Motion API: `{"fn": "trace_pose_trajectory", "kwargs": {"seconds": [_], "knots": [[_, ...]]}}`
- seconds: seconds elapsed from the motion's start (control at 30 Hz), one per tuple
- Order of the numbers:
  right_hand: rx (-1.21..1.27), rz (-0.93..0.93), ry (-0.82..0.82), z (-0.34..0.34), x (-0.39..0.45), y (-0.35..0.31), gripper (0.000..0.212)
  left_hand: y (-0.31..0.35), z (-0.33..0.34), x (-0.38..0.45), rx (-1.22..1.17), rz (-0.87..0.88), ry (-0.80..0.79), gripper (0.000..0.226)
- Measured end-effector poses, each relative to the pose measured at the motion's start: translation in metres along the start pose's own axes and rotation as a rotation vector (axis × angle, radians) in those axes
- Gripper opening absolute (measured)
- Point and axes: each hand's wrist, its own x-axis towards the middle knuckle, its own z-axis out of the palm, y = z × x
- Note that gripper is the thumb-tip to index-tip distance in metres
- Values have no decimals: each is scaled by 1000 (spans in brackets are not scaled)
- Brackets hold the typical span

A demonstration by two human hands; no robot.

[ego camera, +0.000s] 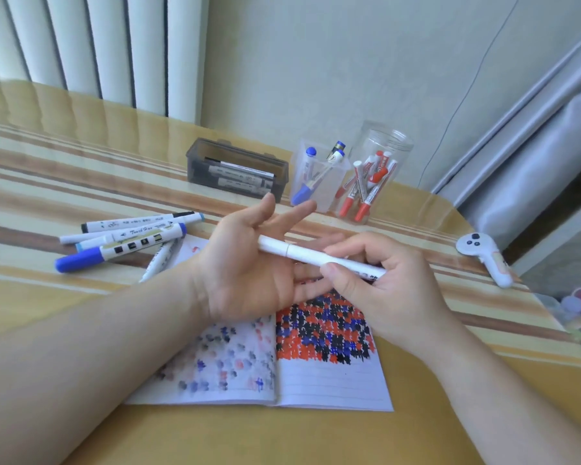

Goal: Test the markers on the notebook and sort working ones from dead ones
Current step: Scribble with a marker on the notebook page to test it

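White marker (311, 256) pinched in right hand (379, 283); left hand (249, 263) flat, grip slack.

loose markers (125, 241) left, containers (319, 177) behind notebook (332, 380)

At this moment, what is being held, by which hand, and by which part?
The right hand grips a white marker by the right part of its barrel. The left hand lies open under its capped end, holding nothing.

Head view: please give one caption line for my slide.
Right hand grips a white marker across the open left hand, above the scribbled notebook.
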Motion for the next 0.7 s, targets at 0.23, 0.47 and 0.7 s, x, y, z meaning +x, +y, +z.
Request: {"fn": "trace_pose_trajectory", "kwargs": {"seconds": [0.23,0.47,0.7], "knots": [[-149,33,-5,-2,16,-14,19,-7,1,-2,185,34,-27,63],[-167,273,-113,-9,-44,20,16,-9,-12,-8,1835,638,-122,46],[-268,411,70,-77,-178,32,9,-36,16,-10,2314,396,-19,42]]}}
